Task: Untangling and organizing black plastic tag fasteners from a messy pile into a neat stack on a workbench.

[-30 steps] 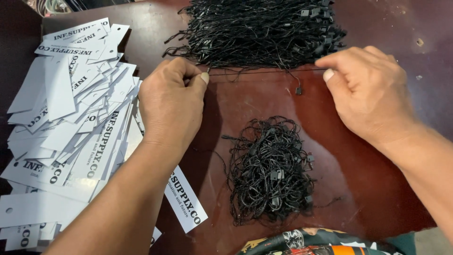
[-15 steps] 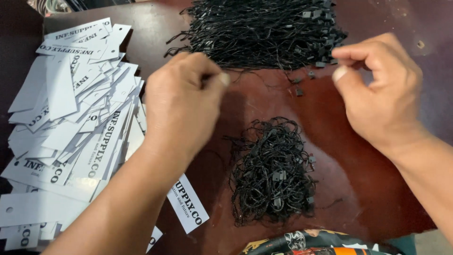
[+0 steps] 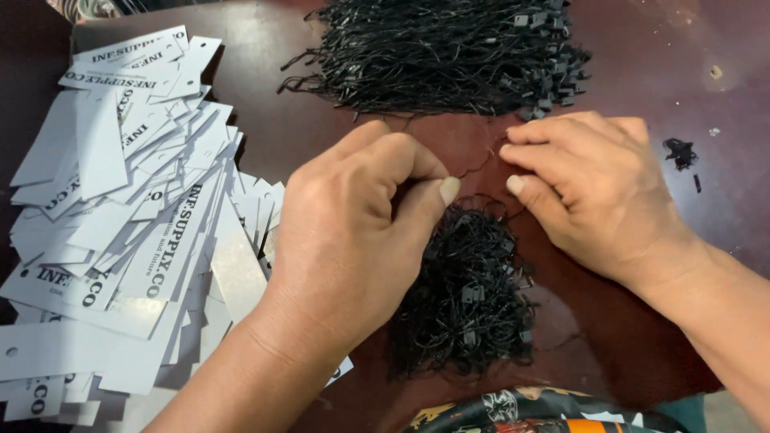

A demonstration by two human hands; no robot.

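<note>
Our left hand [image 3: 353, 232] and right hand [image 3: 593, 188] pinch thin black string [image 3: 481, 164], seemingly one strand, fingers closed, above small string pile [image 3: 469, 297] on counter [image 3: 265, 128]; white tags [image 3: 120, 224] left.

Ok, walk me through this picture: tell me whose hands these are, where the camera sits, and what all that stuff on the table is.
There is no machine here. A camera worn on a person's head looks down at that person's own two bare hands over a dark reddish-brown table. The left hand and the right hand pinch the two ends of one thin black string between them. Under the hands lies a small pile of black string loops. A larger heap of black strings lies at the far edge. To the left spreads a loose stack of white paper tags with dark printing.
</note>
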